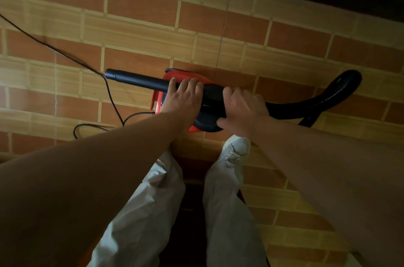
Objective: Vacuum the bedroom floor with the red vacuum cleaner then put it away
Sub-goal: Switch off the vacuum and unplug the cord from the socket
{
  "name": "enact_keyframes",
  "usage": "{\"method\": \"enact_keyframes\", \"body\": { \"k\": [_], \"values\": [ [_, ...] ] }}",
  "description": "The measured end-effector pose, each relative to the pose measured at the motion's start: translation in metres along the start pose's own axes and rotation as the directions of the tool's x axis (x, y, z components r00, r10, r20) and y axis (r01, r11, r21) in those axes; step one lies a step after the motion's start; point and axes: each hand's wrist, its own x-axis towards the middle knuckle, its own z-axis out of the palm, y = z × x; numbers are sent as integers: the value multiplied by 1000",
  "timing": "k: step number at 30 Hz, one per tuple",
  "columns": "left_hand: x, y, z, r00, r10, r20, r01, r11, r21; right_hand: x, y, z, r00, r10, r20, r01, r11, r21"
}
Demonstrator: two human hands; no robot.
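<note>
Item: small red plastic canister vacuum cleaner (183,74), standing on brick-patterned orange and tan floor covering (218,26) just ahead of the person's feet. Rigid black plastic wand (135,79) lies across its top. Left hand (183,96) curls over the wand, grasping it. Right hand (242,107) grasps the wand's thicker end, where the ribbed black hose (328,100) joins. Thin black power cord (110,96) trails on the floor at left

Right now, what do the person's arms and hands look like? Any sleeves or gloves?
No sleeves or gloves: the left forearm and right forearm are bare to the picture's edge. Neither the left hand nor the right hand shows a ring, watch or bracelet. Pale trousers, whitish shoe.
</note>
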Motion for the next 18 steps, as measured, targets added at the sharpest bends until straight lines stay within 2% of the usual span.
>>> {"method": "enact_keyframes", "body": {
  "k": [5,11,18],
  "values": [
    [15,-17,-8,999,-1,-49,2,1000,3,14,-2,-24,1000,10,-15,-9,999,43],
    [32,-39,-20,991,-45,-125,42,999,-31,39,-6,-52,1000,2,-28,-3,1000,-27],
    [52,-54,-25,985,-80,-152,75,996,-38,65,-9,-65,999,0,-55,-6,994,-110]
  ]
}}
